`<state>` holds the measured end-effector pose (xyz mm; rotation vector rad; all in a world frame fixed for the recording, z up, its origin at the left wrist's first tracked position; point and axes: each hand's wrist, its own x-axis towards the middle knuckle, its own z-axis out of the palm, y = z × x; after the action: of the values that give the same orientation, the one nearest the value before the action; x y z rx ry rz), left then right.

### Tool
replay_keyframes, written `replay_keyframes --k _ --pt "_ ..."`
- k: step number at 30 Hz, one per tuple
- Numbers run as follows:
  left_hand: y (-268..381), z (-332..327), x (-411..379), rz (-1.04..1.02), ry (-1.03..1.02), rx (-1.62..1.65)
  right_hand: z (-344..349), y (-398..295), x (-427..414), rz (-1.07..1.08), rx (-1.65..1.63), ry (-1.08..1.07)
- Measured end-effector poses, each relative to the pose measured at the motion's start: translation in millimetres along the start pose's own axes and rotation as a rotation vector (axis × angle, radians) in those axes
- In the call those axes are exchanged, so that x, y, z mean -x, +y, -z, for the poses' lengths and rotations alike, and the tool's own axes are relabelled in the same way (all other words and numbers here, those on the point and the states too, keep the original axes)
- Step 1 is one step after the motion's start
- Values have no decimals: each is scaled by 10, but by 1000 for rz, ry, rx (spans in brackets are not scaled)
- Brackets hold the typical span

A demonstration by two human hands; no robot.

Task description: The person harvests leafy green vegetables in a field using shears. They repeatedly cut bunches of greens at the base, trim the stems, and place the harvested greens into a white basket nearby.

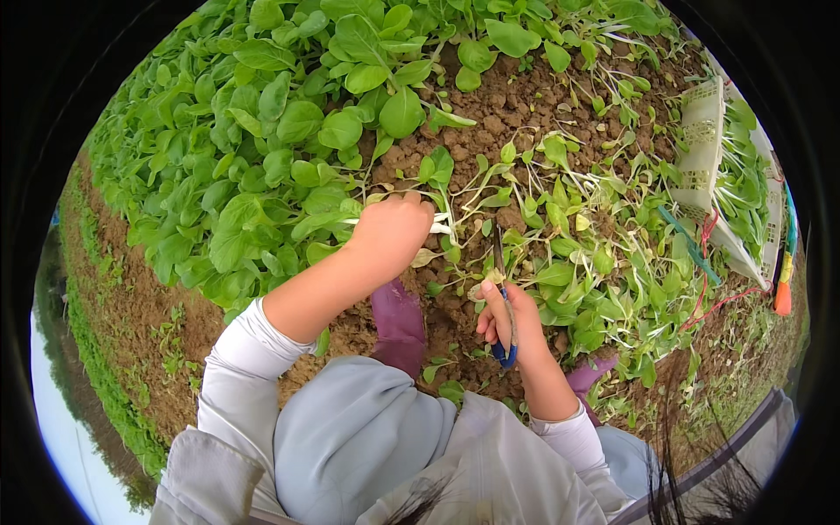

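My left hand is closed around the pale stems of some leafy green seedlings; the white stem ends stick out on its right side, and their leaves point left. In my right hand is a pair of scissors with blue handles, its dark blades pointing away from me. The blades look close together. A yellowish leaf piece is at my right fingertips. Between and beyond the hands lies brown soil with small loose leaves.
Dense leafy plants grow at the left and far side. Cut or pulled greens lie on the ground at right. Beyond them a white plastic crate holds greens, with red string beside it. My purple boots stand on the soil.
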<state>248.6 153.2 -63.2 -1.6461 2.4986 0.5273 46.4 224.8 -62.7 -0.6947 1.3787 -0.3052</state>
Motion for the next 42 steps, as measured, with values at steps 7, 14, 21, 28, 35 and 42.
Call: replay_keyframes --k 7,14,21,28,35,42 --pt "-823 -254 -423 331 -448 -314 12 6 5 6 -34 -22" --pt "-939 -269 -341 360 -424 -290 10 61 -4 -6 22 -36" --pt "-659 411 -234 333 -282 28 10 25 27 39 97 -84" --pt "-209 397 83 306 -108 847 -84 -142 146 109 181 -148" --pt "-94 327 133 321 -26 875 -92 -117 194 252 405 -37" --pt "12 371 166 155 27 720 -116 -177 160 134 283 -135"
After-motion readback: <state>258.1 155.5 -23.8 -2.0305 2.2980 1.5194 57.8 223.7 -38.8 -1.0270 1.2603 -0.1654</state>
